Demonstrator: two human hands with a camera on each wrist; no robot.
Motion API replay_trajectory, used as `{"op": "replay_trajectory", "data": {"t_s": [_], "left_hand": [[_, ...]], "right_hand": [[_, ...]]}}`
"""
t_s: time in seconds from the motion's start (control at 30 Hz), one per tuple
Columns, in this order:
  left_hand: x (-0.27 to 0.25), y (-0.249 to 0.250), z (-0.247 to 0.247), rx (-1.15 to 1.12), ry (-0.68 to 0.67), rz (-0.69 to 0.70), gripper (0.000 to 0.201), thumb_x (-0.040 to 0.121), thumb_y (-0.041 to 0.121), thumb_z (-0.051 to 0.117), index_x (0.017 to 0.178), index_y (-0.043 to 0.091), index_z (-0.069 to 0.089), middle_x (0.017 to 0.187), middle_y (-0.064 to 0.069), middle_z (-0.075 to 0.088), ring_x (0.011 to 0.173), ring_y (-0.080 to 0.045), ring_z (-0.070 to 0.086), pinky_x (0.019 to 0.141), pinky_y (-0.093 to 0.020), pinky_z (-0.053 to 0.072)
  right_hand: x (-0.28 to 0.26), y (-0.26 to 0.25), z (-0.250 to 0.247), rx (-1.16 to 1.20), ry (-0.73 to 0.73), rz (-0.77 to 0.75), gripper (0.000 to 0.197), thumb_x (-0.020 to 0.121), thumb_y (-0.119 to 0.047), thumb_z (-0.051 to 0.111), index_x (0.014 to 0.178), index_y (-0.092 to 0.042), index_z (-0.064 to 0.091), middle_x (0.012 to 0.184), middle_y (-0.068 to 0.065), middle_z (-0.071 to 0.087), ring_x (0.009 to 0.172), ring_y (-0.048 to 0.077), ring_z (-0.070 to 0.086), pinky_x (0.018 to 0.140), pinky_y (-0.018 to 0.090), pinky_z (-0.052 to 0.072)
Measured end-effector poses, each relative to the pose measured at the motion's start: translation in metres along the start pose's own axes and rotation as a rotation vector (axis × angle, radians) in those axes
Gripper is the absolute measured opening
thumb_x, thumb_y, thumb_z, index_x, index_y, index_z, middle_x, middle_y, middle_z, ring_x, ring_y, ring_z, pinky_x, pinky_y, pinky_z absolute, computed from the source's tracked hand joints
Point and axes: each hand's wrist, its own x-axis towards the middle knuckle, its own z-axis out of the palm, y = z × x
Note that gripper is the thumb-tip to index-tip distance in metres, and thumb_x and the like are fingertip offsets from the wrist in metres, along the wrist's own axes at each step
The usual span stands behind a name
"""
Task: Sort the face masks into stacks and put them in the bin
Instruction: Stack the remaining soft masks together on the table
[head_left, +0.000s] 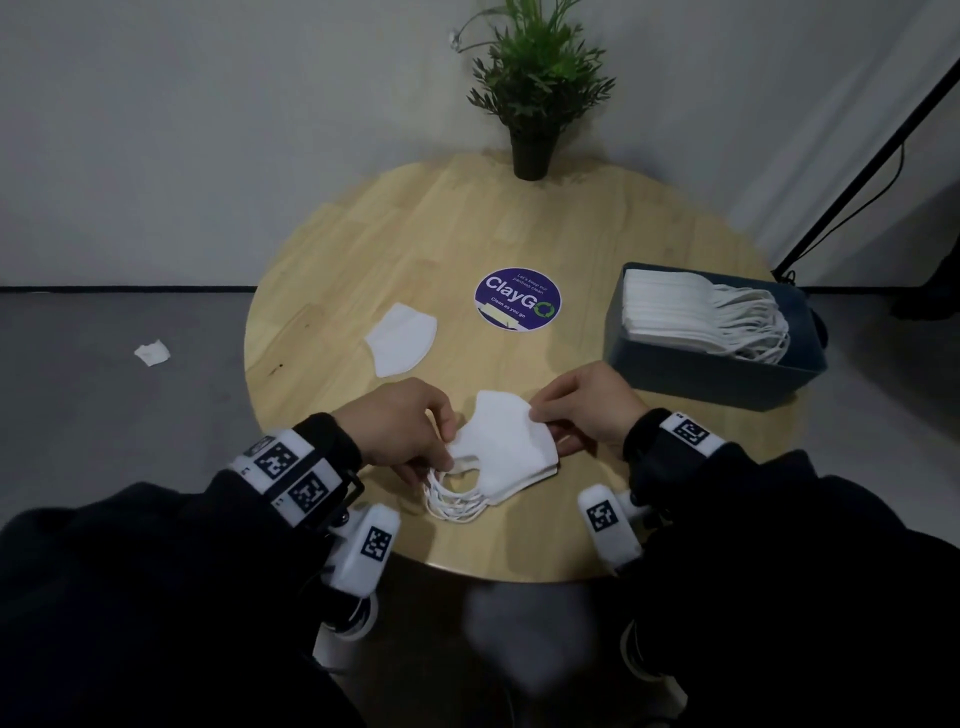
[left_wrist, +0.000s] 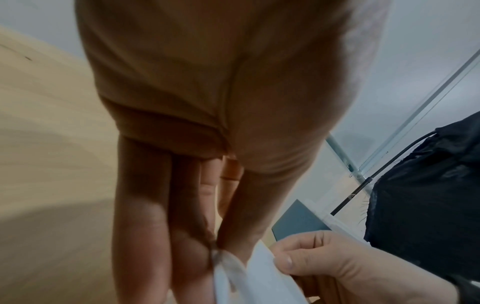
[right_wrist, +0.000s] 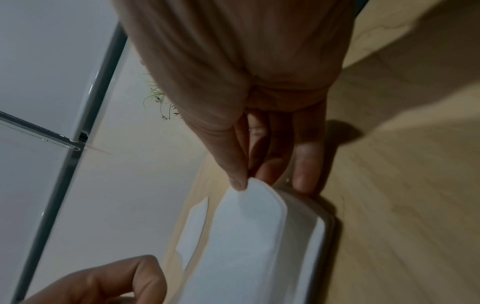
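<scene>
A white folded face mask (head_left: 506, 441) lies atop a small stack of masks (head_left: 524, 480) near the table's front edge, ear loops (head_left: 454, 501) spilling to the left. My left hand (head_left: 415, 434) pinches the top mask's left end by its loops (left_wrist: 223, 265). My right hand (head_left: 582, 410) pinches the mask's right corner (right_wrist: 255, 191) between thumb and fingers. One single white mask (head_left: 401, 339) lies flat farther back left. The dark blue bin (head_left: 711, 369) at the right holds a stack of masks (head_left: 670, 309).
A round purple sticker (head_left: 518, 299) marks the table's (head_left: 363, 234) middle. A potted plant (head_left: 532, 88) stands at the far edge. A crumpled white scrap (head_left: 152, 352) lies on the grey floor to the left. A black stand leg (head_left: 862, 161) slants at the right.
</scene>
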Motion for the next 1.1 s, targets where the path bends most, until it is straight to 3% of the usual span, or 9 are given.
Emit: {"op": "replay_trajectory", "data": {"t_s": [0.3, 0.63, 0.7, 0.77, 0.87, 0.9, 0.97, 1.1], "left_hand": [[0.005, -0.005, 0.001, 0.078, -0.029, -0.003, 0.022, 0.081, -0.004, 0.083, 0.083, 0.008, 0.064, 0.075, -0.021, 0.069, 0.052, -0.022, 0.064, 0.054, -0.031, 0.058], [0.008, -0.003, 0.006, 0.121, -0.060, -0.008, 0.019, 0.083, -0.005, 0.079, 0.087, 0.005, 0.065, 0.074, -0.024, 0.069, 0.048, -0.024, 0.066, 0.050, -0.031, 0.058], [0.007, -0.003, 0.006, 0.145, -0.074, -0.018, 0.018, 0.085, 0.003, 0.082, 0.089, 0.006, 0.065, 0.075, -0.023, 0.074, 0.053, -0.025, 0.071, 0.055, -0.037, 0.062], [0.006, -0.003, 0.003, 0.225, -0.049, -0.012, 0.024, 0.084, 0.025, 0.086, 0.086, 0.010, 0.067, 0.071, -0.014, 0.076, 0.056, -0.023, 0.072, 0.062, -0.041, 0.064], [0.008, 0.003, -0.002, 0.498, 0.157, 0.124, 0.035, 0.081, 0.052, 0.082, 0.074, 0.022, 0.067, 0.062, 0.003, 0.072, 0.056, -0.014, 0.068, 0.059, -0.036, 0.059], [0.009, 0.005, -0.001, 0.566, 0.217, 0.190, 0.035, 0.080, 0.056, 0.080, 0.074, 0.025, 0.066, 0.063, 0.006, 0.069, 0.062, -0.012, 0.067, 0.059, -0.034, 0.053], [0.012, 0.009, 0.007, 0.612, 0.227, 0.288, 0.032, 0.080, 0.057, 0.079, 0.077, 0.028, 0.064, 0.070, 0.009, 0.068, 0.071, -0.010, 0.064, 0.063, -0.033, 0.051], [0.020, 0.010, 0.030, 0.730, 0.054, 0.290, 0.026, 0.078, 0.049, 0.078, 0.089, 0.031, 0.063, 0.083, 0.008, 0.067, 0.081, -0.015, 0.064, 0.069, -0.036, 0.054]], "right_hand": [[0.001, 0.003, 0.001, -0.134, 0.023, -0.025, 0.007, 0.083, -0.002, 0.082, 0.083, -0.004, 0.075, 0.067, 0.006, 0.074, 0.061, 0.019, 0.069, 0.054, 0.032, 0.057], [-0.003, 0.002, 0.002, -0.162, 0.054, -0.042, 0.006, 0.083, -0.001, 0.081, 0.084, -0.006, 0.076, 0.077, 0.012, 0.077, 0.064, 0.019, 0.071, 0.056, 0.034, 0.060], [-0.004, 0.002, 0.003, -0.164, 0.067, -0.040, 0.007, 0.082, -0.001, 0.081, 0.084, -0.005, 0.076, 0.077, 0.013, 0.076, 0.063, 0.019, 0.069, 0.055, 0.035, 0.059], [-0.004, 0.002, 0.004, -0.168, 0.089, -0.049, 0.011, 0.080, -0.002, 0.083, 0.086, -0.006, 0.075, 0.076, 0.013, 0.075, 0.059, 0.019, 0.065, 0.053, 0.033, 0.056], [-0.005, 0.000, 0.007, -0.214, 0.153, -0.134, 0.019, 0.075, -0.009, 0.089, 0.089, -0.010, 0.075, 0.075, 0.005, 0.075, 0.056, 0.011, 0.063, 0.050, 0.021, 0.052], [-0.006, -0.002, 0.009, -0.224, 0.167, -0.180, 0.020, 0.074, -0.009, 0.089, 0.089, -0.011, 0.075, 0.074, 0.001, 0.073, 0.056, 0.007, 0.062, 0.051, 0.016, 0.051], [-0.006, -0.004, 0.013, -0.265, 0.144, -0.258, 0.020, 0.073, -0.007, 0.087, 0.087, -0.016, 0.075, 0.071, -0.004, 0.069, 0.059, 0.005, 0.061, 0.057, 0.017, 0.051], [-0.002, 0.000, 0.019, -0.483, -0.012, -0.260, 0.023, 0.072, -0.008, 0.087, 0.085, -0.024, 0.078, 0.075, -0.007, 0.069, 0.067, 0.005, 0.061, 0.062, 0.013, 0.043]]}}
